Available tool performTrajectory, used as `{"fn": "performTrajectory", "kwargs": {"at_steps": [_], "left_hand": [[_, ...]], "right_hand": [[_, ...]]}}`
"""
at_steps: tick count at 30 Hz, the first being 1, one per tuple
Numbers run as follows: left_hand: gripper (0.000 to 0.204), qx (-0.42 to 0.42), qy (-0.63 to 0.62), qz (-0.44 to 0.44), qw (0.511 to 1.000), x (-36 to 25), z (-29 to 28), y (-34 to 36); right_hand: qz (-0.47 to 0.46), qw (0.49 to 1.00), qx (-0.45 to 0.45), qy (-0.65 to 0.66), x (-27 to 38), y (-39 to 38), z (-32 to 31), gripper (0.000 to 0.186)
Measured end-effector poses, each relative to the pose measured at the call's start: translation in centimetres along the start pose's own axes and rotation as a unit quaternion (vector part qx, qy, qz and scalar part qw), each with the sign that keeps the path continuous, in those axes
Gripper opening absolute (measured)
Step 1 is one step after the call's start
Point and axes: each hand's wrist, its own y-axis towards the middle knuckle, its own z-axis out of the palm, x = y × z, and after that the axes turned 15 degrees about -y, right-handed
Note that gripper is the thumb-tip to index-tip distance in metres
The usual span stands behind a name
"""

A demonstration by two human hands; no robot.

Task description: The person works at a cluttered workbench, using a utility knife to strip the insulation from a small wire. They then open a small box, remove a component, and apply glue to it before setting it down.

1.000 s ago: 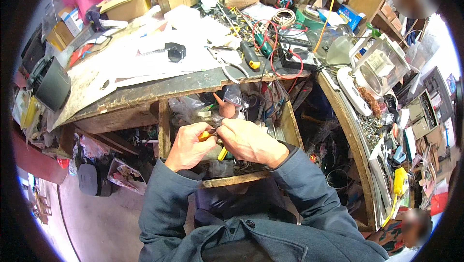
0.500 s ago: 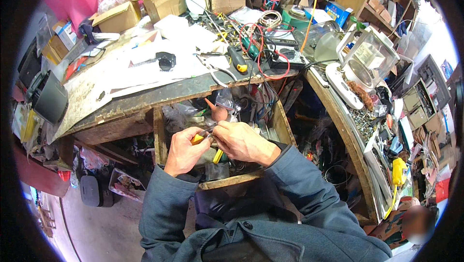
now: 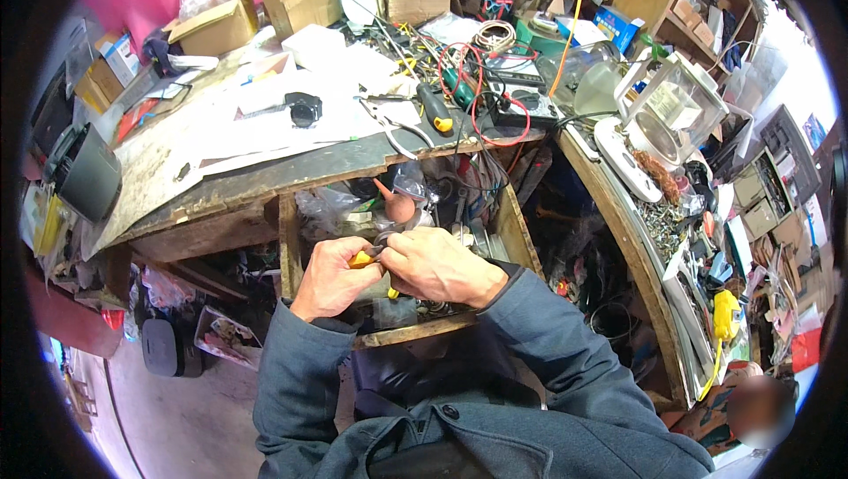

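My two hands meet over the open drawer, fingertips nearly touching. In my left hand (image 3: 334, 278), closed, is a small yellow-handled tool (image 3: 360, 259), its kind hidden by the fingers. My right hand (image 3: 439, 265) is closed in a pinch beside it, on something dark and small that I cannot make out. Another bit of yellow (image 3: 393, 294) shows just below the fingers; whether it belongs to the same tool I cannot tell. Just beyond the hands, a reddish-brown rubber air blower bulb (image 3: 399, 208) lies in the drawer, its nozzle toward the bench.
The wooden drawer (image 3: 415, 332) holds plastic bags and loose metal parts. On the bench above lie a black wristwatch (image 3: 304, 110), pliers (image 3: 397, 136), a black-and-yellow screwdriver (image 3: 435, 108) and a multimeter (image 3: 523, 106) with red leads. A side bench (image 3: 632, 258) at right carries many small screws.
Both hands have shifted slightly left, still together. Less of the lower yellow piece shows, and a dark curved shape is now visible beyond the fingertips.
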Motion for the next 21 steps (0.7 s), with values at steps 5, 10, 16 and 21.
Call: {"fn": "performTrajectory", "kwargs": {"at_steps": [5, 10, 16, 21], "left_hand": [[0.011, 0.030, -0.113, -0.079, 0.990, 0.4, -0.5, -0.2], [0.011, 0.019, -0.185, -0.137, 0.973, 0.3, -0.3, 0.2], [0.014, 0.045, -0.207, -0.156, 0.965, 2.0, -0.9, -0.1], [0.013, 0.049, -0.164, -0.140, 0.975, 2.0, -0.4, 0.4]], "right_hand": [[0.080, 0.973, 0.024, 0.217, -0.2, -0.4, 0.4, 0.019], [0.206, 0.897, 0.079, 0.384, -0.5, -0.6, 0.7, 0.021], [0.139, 0.918, 0.112, 0.355, -0.6, -0.7, 0.6, 0.028], [0.136, 0.948, 0.087, 0.274, -0.4, -1.0, 1.1, 0.022]]}}
